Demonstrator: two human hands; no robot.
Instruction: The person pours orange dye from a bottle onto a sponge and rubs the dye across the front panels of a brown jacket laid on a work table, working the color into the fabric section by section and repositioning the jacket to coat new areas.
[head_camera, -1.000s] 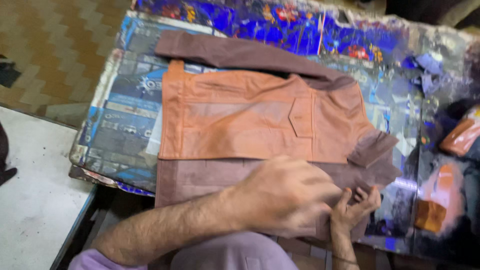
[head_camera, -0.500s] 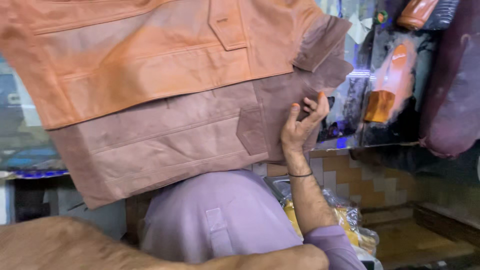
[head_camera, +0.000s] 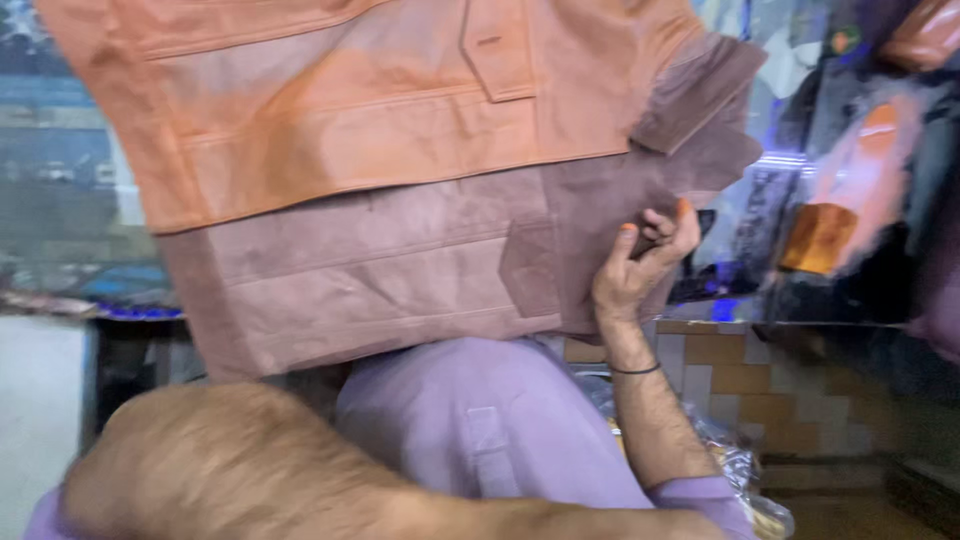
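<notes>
Near the frame's right of centre, the right hand (head_camera: 640, 265) is raised on an upright forearm, fingers curled, pinching the brown jacket's (head_camera: 400, 280) edge. That jacket lies flat under an orange jacket (head_camera: 350, 110), pockets showing. Across the bottom stretches the left arm (head_camera: 300, 480), blurred; its hand is out of sight.

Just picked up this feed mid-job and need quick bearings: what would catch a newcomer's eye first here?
The orange leather panel fills the upper frame, overlapping a brown leather panel below it. The right hand grips the brown panel's right edge, a dark band on its wrist. The left arm crosses the bottom blurred, its hand out of view, over a lilac shirt.
</notes>
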